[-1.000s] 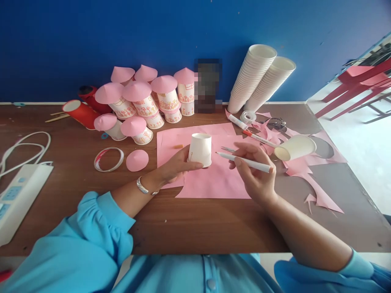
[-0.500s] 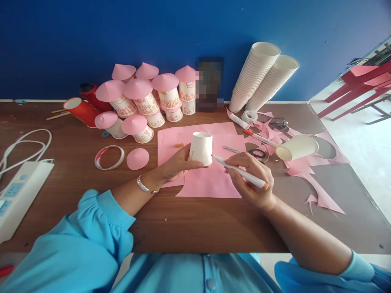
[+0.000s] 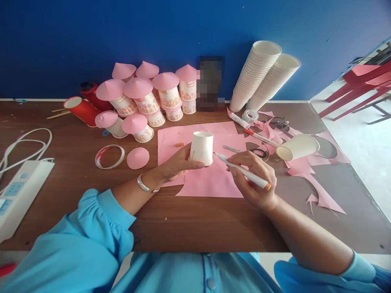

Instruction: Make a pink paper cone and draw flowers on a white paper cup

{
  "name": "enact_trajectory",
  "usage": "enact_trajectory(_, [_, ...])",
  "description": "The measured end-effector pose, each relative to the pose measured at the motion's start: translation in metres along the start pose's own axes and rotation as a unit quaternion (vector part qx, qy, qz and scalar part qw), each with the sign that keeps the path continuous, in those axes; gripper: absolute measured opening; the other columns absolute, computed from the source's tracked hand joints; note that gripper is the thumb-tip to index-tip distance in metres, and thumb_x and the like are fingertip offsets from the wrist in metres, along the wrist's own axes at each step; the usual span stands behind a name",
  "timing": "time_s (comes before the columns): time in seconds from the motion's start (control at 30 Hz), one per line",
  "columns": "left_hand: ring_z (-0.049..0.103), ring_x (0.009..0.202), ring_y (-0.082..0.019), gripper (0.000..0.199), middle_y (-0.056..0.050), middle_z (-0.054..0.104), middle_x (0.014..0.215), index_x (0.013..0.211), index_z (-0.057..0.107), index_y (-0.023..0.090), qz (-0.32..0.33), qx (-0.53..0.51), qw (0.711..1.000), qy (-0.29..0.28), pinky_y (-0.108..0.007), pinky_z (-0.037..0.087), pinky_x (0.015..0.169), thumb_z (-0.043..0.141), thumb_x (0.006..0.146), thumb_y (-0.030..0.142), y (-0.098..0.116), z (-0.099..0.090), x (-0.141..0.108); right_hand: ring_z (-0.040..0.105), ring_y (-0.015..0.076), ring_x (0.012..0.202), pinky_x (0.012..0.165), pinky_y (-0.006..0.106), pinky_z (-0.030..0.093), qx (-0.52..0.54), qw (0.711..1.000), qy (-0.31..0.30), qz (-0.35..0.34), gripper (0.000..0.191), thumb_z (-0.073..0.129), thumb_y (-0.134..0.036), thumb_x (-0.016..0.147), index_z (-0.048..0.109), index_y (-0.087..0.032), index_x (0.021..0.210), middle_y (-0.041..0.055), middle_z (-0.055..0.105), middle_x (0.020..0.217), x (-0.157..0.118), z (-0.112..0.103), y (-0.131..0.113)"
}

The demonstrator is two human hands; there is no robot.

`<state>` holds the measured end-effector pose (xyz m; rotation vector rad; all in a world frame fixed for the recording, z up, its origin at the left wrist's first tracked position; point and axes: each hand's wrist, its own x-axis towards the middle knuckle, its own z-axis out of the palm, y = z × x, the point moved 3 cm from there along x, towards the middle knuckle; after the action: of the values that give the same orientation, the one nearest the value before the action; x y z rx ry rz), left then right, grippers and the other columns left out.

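A brown table (image 3: 152,228) spans the scene, pink paper (image 3: 214,183) at its middle. Over that paper, the white cup (image 3: 202,147) is rim-down, probably so its side faces the marker (image 3: 250,175); the left hand (image 3: 179,165) curls around its left side, thumb pressed near the rim. The right hand (image 3: 263,170) pinches the slim marker, angled leftward so its tip points at the cup, apparently just apart.

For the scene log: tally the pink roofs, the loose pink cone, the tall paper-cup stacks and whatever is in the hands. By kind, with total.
Pink cone roofs: 8
Loose pink cone: 1
Tall paper-cup stacks: 2
White cup in left hand: 1
Marker in right hand: 1
Total: 13, each stack as one
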<state>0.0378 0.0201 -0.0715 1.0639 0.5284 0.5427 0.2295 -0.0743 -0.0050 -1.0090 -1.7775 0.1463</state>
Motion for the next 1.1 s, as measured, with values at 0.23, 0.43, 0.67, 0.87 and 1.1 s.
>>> enact_trajectory(0.23, [0.058, 0.1, -0.02, 0.045, -0.005, 0.066, 0.106, 0.112, 0.066, 0.021, -0.007, 0.001, 1.0, 0.003, -0.036, 0.045, 0.089, 0.089, 0.073, 0.028, 0.0023, 0.0027, -0.0006, 0.07, 0.0193, 0.074, 0.065, 0.034, 0.058, 0.009, 1.0, -0.015, -0.022, 0.022, 0.06, -0.007, 0.089, 0.067, -0.02, 0.105, 0.0052, 0.074, 0.083, 0.0004, 0.0025, -0.0031])
enact_trajectory(0.43, [0.058, 0.1, -0.02, 0.042, -0.004, 0.064, 0.104, 0.106, 0.066, 0.019, -0.01, 0.008, 1.0, 0.007, -0.037, 0.044, 0.088, 0.089, 0.072, 0.029, 0.0038, 0.0043, -0.0006, 0.069, 0.0188, 0.074, 0.064, 0.033, 0.057, 0.011, 1.0, -0.016, -0.024, 0.021, 0.062, -0.006, 0.089, 0.067, -0.019, 0.105, 0.0057, 0.073, 0.085, -0.0018, 0.0041, -0.0023])
enact_trajectory(0.67, [0.058, 0.101, -0.021, 0.044, -0.005, 0.065, 0.106, 0.108, 0.066, 0.019, -0.018, 0.013, 1.0, 0.012, -0.036, 0.044, 0.089, 0.09, 0.072, 0.029, 0.0011, 0.0015, -0.0003, 0.07, 0.0187, 0.074, 0.065, 0.033, 0.058, 0.011, 0.999, -0.016, -0.026, 0.022, 0.063, -0.007, 0.089, 0.067, -0.019, 0.108, 0.0059, 0.073, 0.086, -0.0031, 0.004, -0.0017])
enact_trajectory(0.87, [0.057, 0.1, -0.02, 0.042, -0.005, 0.064, 0.106, 0.108, 0.066, 0.019, -0.014, 0.013, 1.0, 0.0, -0.036, 0.044, 0.09, 0.088, 0.074, 0.029, -0.0004, 0.0015, 0.0, 0.071, 0.0194, 0.074, 0.063, 0.033, 0.058, 0.011, 0.999, -0.02, -0.025, 0.024, 0.062, -0.008, 0.089, 0.067, -0.021, 0.108, 0.0053, 0.074, 0.086, -0.0017, 0.0043, -0.0031])
enact_trajectory(1.1, [0.058, 0.102, -0.02, 0.046, -0.005, 0.065, 0.107, 0.111, 0.066, 0.02, -0.013, 0.009, 1.0, 0.005, -0.035, 0.046, 0.09, 0.089, 0.073, 0.028, 0.002, 0.0026, -0.0004, 0.071, 0.0199, 0.076, 0.064, 0.034, 0.059, 0.008, 0.999, -0.031, -0.027, 0.025, 0.062, -0.007, 0.089, 0.066, -0.021, 0.109, 0.0058, 0.073, 0.088, -0.0041, 0.0047, -0.0027])
